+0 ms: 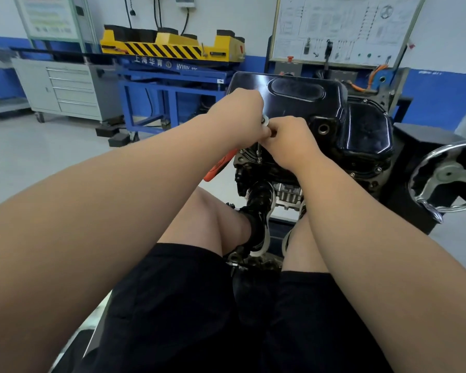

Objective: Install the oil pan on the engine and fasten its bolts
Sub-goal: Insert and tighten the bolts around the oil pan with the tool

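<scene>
Oil pan (307, 103), glossy black with a raised oval panel on top, sits on the engine (264, 170) straight ahead of you at 12 o'clock, past your bare knees. Far left, at 10 o'clock, stands a grey metal drawer cabinet (70, 90) on castors. To its right, a blue steel lift table (172, 76) carries a yellow block (167, 44) with black hazard stripes. Open pale floor lies between it and you. An orange handle (219, 165) pokes out just left of the engine, below your left wrist. Your left hand (242, 117) and right hand (291, 141) meet, touching, over the pan's near-left edge, at its 7 o'clock. Both show their backs, with fingers curled around a small metal tool (265, 121). Its thin shaft drops to the pan's flange; the fingertips are hidden. Small bolts (352, 174) dot the flange along the near-right rim. Behind the pan, at 1 o'clock, hangs a white wiring board (342, 28). At 3 o'clock a shiny chrome handwheel (447, 176) juts out near the engine, crowding that side.
</scene>
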The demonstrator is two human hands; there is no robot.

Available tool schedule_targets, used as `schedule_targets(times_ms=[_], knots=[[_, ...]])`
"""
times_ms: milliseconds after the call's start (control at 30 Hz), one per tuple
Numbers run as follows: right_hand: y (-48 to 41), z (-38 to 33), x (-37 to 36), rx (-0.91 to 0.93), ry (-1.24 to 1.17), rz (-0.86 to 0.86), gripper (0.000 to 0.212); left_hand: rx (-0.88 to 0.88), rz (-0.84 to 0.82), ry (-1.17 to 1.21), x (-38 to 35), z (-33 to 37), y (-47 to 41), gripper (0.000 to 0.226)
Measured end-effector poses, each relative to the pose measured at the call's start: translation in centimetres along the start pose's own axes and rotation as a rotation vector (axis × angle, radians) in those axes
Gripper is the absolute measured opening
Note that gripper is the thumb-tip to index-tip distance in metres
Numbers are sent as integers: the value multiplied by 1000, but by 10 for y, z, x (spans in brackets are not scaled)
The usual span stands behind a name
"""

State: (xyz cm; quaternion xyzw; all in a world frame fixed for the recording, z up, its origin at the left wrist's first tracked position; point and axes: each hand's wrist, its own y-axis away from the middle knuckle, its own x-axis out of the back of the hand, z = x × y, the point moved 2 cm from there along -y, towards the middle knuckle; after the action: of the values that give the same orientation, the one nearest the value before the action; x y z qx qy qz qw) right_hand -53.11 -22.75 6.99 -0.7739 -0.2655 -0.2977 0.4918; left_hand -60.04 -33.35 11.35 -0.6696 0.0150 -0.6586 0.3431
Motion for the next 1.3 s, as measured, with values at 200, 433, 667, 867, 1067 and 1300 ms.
schedule_targets(times_ms=[200,433,667,867,1067,1300], knots=[[3,-2,1,0,15,20,40,2,4,26,2,1,1,37],[3,1,2,-10,20,46,41,-5,10,2,8,4,0,38],[2,1,1,4,-1,46,41,-37,-10,-63,8,4,-1,33],[4,0,-6,-1,-36,-42,19,-241,-83,-286,15,5,6,19],[1,-3,-4,6,-9,-13,30,-215,-25,-410,14,-2,7,26],[1,-3,-13,-57,6,0,15,-110,-39,-324,9,12,10,16]])
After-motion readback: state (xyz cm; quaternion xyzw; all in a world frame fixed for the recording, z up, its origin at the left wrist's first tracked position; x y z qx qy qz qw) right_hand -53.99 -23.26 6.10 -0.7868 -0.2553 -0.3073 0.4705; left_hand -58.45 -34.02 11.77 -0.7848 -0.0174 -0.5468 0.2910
